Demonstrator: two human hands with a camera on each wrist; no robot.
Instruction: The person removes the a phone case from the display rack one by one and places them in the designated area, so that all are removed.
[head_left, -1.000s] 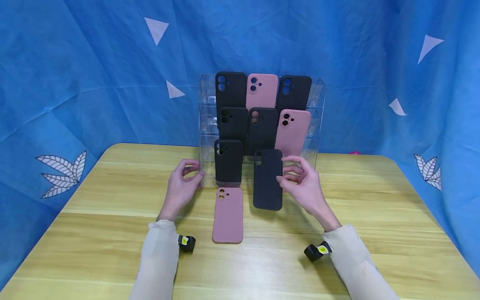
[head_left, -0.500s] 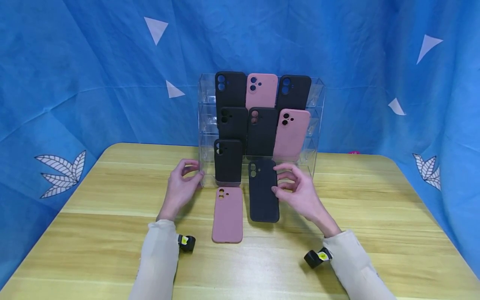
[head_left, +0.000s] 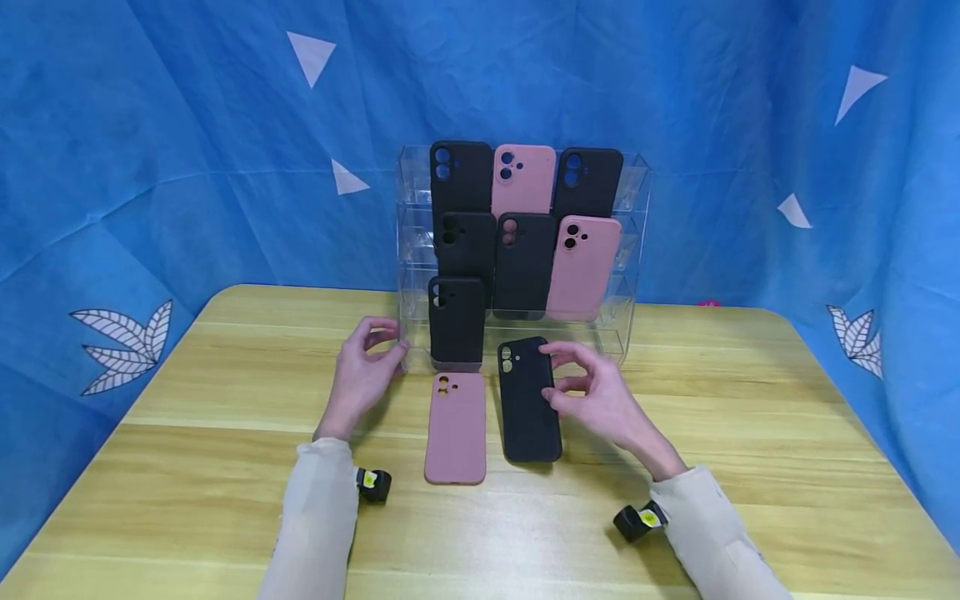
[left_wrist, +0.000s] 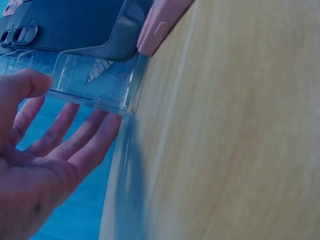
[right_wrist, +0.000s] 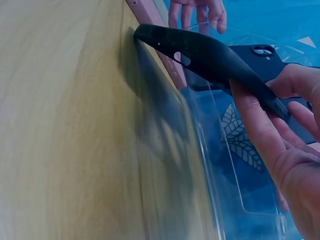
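My right hand (head_left: 596,396) pinches a black phone case (head_left: 527,417) by its right edge, thumb on the front and fingers behind. The case leans, camera cutouts at the top left, its lower end close over the table. In the right wrist view the black phone case (right_wrist: 200,52) tilts down towards its shadow on the wood. My left hand (head_left: 365,375) holds the left side of the clear tiered display rack (head_left: 412,292); the left wrist view has the thumb and fingertips at the rack's edge (left_wrist: 92,100). Flat before the rack lies a pink phone case (head_left: 456,433).
Several black and pink phone cases stand in the rack's tiers, such as a pink one (head_left: 585,267) in the middle tier and a black one (head_left: 457,321) at the lower left. A blue cloth (head_left: 225,150) hangs behind the wooden table (head_left: 750,433).
My right hand has brought the black phone case down and towards me, away from the rack's lower tier, and its top now leans left. The left hand stays where it was.
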